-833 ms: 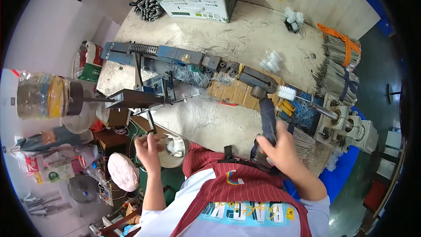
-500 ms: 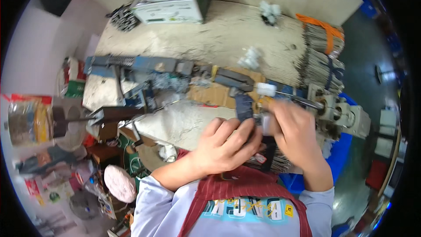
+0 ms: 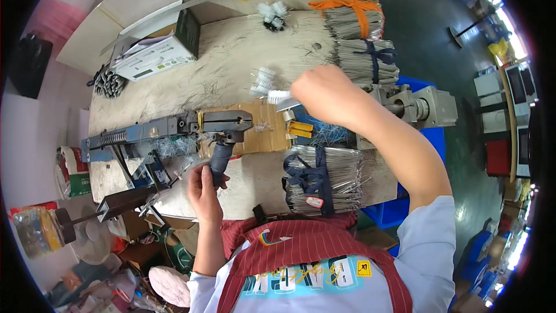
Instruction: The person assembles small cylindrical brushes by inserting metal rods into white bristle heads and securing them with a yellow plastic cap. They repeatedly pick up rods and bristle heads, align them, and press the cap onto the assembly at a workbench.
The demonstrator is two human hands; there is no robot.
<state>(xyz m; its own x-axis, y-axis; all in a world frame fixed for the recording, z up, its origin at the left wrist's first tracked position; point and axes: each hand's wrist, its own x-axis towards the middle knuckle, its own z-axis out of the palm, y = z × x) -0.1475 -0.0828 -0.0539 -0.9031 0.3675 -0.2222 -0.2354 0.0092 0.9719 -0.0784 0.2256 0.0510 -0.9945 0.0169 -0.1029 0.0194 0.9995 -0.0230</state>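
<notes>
A person leans over a scuffed, pale worktop [image 3: 191,90] littered with fine wire strands. The left hand [image 3: 204,188] has its fingers [image 3: 200,175] curled firmly around the black, ribbed handle [image 3: 219,161] of a dark metal press tool [image 3: 223,124], which sits on a flat piece of brown cardboard [image 3: 260,133] just beyond those fingers. A long blue-grey metal rail with a coiled spring [image 3: 130,135] stretches away to the left of the tool. The right hand [image 3: 324,94] reaches farther out, fingers clenched; at their tips is a small white bristly piece [image 3: 279,96], though the hand hides whether it is truly gripped. Below the right forearm, just right of the left-hand fingers, lies a bundle of thin grey metal rods tied with a dark strap [image 3: 321,177].
</notes>
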